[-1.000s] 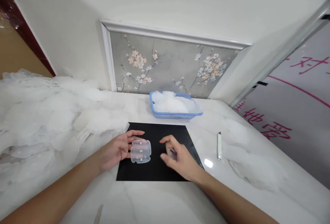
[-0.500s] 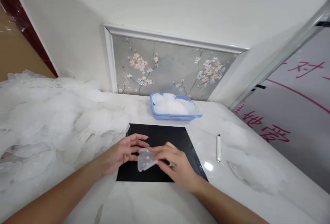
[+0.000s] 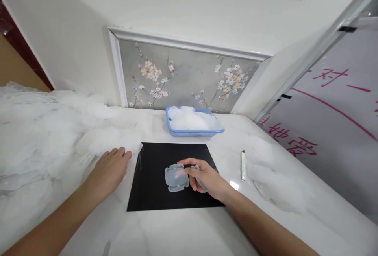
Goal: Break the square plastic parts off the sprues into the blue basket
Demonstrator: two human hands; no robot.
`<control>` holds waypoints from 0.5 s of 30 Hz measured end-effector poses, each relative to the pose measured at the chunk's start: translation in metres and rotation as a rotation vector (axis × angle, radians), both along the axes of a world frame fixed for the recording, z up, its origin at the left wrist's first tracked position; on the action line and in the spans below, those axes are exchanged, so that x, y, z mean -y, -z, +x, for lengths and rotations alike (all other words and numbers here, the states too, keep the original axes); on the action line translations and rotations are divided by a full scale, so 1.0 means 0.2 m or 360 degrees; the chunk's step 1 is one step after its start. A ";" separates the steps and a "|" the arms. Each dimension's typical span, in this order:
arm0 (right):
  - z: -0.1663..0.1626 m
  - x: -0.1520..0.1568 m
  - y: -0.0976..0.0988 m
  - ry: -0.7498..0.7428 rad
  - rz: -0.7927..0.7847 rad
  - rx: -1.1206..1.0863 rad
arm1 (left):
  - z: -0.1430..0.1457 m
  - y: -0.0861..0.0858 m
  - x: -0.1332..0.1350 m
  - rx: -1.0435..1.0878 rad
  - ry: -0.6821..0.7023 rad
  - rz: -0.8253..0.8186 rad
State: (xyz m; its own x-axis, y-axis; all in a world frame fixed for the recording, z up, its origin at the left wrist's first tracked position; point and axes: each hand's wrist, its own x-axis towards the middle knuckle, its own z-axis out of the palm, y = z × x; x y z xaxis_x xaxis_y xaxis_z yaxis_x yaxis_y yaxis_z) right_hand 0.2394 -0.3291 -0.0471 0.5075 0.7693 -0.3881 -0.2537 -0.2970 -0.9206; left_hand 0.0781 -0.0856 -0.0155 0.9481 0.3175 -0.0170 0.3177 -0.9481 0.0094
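Note:
In my right hand (image 3: 206, 179) is a flat, translucent plastic piece (image 3: 176, 178) with notched corners and small round marks, pinched at its right edge over a black mat (image 3: 153, 197). Another pale piece shows partly among the curled fingers of that hand; its shape is mostly hidden. My left hand (image 3: 110, 169) is at the near right edge of a big heap of similar translucent pieces (image 3: 53, 130), left of the mat. Its fingers are bent and close together, the tips turned down out of sight, so what they grip cannot be seen.
A blue plastic basket (image 3: 195, 133) full of translucent pieces stands behind the mat against the wall. A pale-handled utility knife (image 3: 243, 165) lies to the right. Beyond it is a smaller spread of clear pieces (image 3: 277, 189). A whiteboard with red writing (image 3: 330, 122) leans at the right.
My left hand has gone from beside the held piece over to the heap at the left. In my right hand the piece now lies flatter, its face turned up. The view has shifted slightly right.

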 end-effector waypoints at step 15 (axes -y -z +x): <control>-0.02 0.00 -0.01 -0.0005 0.0072 0.0100 | -0.04 0.01 -0.03 -0.0029 -0.0002 -0.0181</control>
